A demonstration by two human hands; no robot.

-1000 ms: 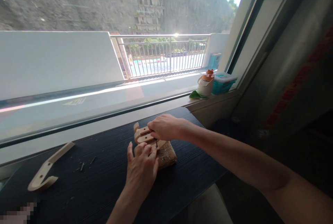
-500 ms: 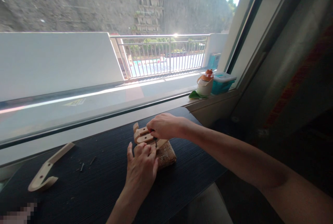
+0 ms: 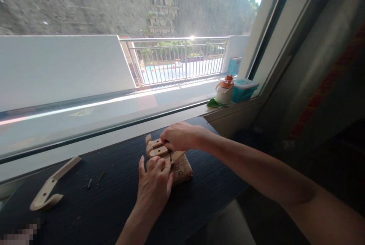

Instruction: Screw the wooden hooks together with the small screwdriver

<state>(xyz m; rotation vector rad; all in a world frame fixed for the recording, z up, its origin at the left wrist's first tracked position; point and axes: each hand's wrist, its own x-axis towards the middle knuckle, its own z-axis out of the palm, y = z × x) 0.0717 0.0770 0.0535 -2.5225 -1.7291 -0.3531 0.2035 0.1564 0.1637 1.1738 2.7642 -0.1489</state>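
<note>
My right hand is closed around a small screwdriver, its dark shaft pointing down at a pale wooden hook on a rough wooden block. My left hand bears on that hook, fingertips beside the screwdriver's tip, with one finger sticking out to the left. It covers most of the hook. Two more curved wooden hooks with dark holes lie side by side on the block's far part. The screwdriver's handle is hidden in my right fist.
A loose J-shaped wooden hook lies on the dark table at left, with several dark screws near it. On the window sill stand a white bottle, a teal box and a green item. A blurred patch occupies the lower left corner.
Almost nothing differs. My right hand has shifted very slightly on the screwdriver, while my left hand and the block stay in place.
</note>
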